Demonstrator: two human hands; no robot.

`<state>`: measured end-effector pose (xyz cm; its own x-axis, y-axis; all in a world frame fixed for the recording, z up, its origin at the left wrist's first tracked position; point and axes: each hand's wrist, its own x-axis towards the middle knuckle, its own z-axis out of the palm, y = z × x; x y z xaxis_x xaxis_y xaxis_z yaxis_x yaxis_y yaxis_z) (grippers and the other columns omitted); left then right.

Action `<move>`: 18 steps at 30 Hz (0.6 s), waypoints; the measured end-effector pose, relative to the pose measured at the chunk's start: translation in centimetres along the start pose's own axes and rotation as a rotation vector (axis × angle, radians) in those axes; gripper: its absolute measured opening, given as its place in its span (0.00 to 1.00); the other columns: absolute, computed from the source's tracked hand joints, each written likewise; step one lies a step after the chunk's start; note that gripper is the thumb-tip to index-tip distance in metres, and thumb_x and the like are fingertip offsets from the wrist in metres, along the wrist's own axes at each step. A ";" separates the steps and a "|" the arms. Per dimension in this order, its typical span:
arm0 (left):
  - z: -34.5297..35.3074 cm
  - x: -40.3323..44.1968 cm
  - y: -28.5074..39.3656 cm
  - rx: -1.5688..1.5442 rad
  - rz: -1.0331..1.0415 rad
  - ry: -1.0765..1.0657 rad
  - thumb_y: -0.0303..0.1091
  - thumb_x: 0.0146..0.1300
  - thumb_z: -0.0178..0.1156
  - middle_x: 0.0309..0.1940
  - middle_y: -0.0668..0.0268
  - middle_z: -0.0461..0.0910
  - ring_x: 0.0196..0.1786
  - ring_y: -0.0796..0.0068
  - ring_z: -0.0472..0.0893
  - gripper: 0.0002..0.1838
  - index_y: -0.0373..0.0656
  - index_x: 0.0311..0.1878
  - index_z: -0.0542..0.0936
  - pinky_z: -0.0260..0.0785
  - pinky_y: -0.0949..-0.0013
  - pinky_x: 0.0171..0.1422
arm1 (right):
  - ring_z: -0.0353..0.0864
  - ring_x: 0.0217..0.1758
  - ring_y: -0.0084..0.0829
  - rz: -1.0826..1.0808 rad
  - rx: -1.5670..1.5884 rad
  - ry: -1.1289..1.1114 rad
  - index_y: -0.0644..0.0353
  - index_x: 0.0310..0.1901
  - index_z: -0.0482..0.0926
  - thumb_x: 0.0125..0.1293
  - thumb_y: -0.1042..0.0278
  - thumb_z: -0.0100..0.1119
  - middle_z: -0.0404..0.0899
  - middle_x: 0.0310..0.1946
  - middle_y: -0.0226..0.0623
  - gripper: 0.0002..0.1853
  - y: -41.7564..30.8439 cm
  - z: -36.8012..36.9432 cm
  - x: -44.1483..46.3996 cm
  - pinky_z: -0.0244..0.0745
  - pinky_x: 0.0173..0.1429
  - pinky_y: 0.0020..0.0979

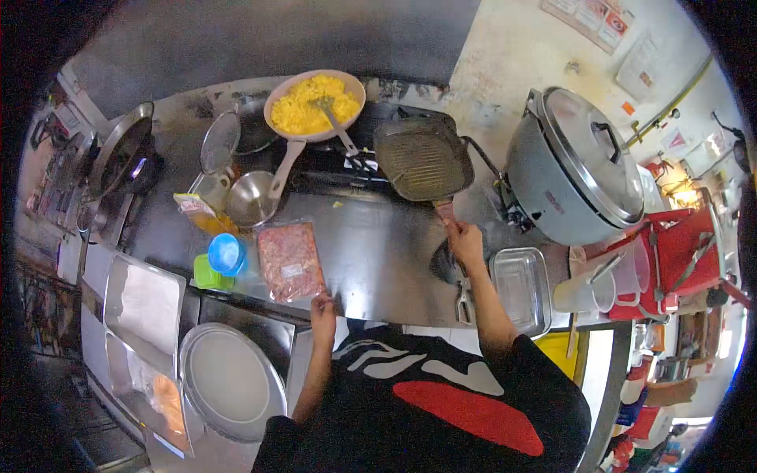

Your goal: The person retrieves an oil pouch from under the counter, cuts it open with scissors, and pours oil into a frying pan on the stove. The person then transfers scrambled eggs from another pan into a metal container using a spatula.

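My right hand (465, 243) is wrapped round the handle of a square ridged grill pan (422, 158), which sits at the right of the stove. In my left hand (322, 309), the fingers pinch the lower right corner of a flat clear pack of red ground meat (290, 256) with a white label. Behind the meat, a light-coloured frying pan (296, 135) holds yellow scrambled egg (315, 102), and a slotted spatula (339, 126) rests in it. Metal tongs (464, 303) lie near my right forearm.
A large rice cooker (568, 169) stands at right, near a glass dish (520, 292) and plastic jugs (587, 290). Left of the meat are a blue cup (227, 254), a green container (209, 273) and a steel saucepan (252, 199). A round lidded vessel (233, 378) is at lower left.
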<state>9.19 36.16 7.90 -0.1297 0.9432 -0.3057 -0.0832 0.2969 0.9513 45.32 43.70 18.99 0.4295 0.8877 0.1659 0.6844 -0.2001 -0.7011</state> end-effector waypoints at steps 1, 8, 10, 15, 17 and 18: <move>-0.7 0.4 -1.4 0.009 0.022 -0.017 0.30 0.61 0.52 0.38 0.67 0.72 0.39 0.77 0.71 0.10 0.39 0.45 0.71 0.66 0.76 0.42 | 0.77 0.26 0.50 -0.036 0.018 0.039 0.64 0.29 0.80 0.60 0.51 0.57 0.75 0.19 0.52 0.20 0.6 0.9 1.3 0.69 0.31 0.40; -3.1 0.2 -1.8 0.010 -0.073 0.125 0.32 0.60 0.56 0.38 0.64 0.74 0.38 0.76 0.72 0.13 0.38 0.47 0.71 0.67 0.73 0.41 | 0.76 0.31 0.56 -0.016 -0.168 0.185 0.66 0.26 0.79 0.59 0.44 0.55 0.75 0.22 0.55 0.27 2.5 6.2 9.7 0.69 0.34 0.47; -3.5 0.2 -2.2 -0.014 -0.048 0.126 0.34 0.61 0.53 0.37 0.65 0.73 0.37 0.74 0.72 0.12 0.38 0.45 0.71 0.68 0.72 0.41 | 0.77 0.39 0.57 0.186 -0.147 -0.008 0.65 0.31 0.81 0.59 0.38 0.51 0.78 0.33 0.57 0.31 1.0 6.3 11.5 0.72 0.42 0.49; -5.2 0.3 -3.5 0.104 0.007 0.108 0.35 0.62 0.53 0.39 0.64 0.73 0.40 0.74 0.72 0.13 0.37 0.46 0.71 0.67 0.71 0.45 | 0.78 0.37 0.57 0.187 -0.171 0.187 0.66 0.27 0.80 0.57 0.38 0.54 0.79 0.30 0.56 0.30 2.9 10.5 15.2 0.73 0.41 0.47; -5.8 1.2 -5.2 0.112 0.024 0.132 0.33 0.60 0.54 0.38 0.63 0.74 0.39 0.74 0.72 0.13 0.36 0.46 0.71 0.68 0.71 0.44 | 0.78 0.32 0.55 0.174 -0.191 0.249 0.67 0.24 0.79 0.58 0.41 0.55 0.78 0.25 0.54 0.29 2.8 11.3 15.5 0.73 0.38 0.46; -6.2 1.5 -6.1 0.115 0.031 0.144 0.31 0.60 0.54 0.38 0.62 0.74 0.39 0.74 0.72 0.13 0.36 0.46 0.71 0.68 0.70 0.44 | 0.78 0.28 0.54 0.161 -0.198 0.260 0.67 0.22 0.79 0.58 0.43 0.56 0.78 0.22 0.53 0.28 2.4 11.3 15.4 0.72 0.34 0.45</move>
<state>3.40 34.82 1.43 -0.2711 0.9237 -0.2706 0.0353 0.2905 0.9562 46.96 61.53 12.03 0.6587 0.7086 0.2529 0.6860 -0.4277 -0.5886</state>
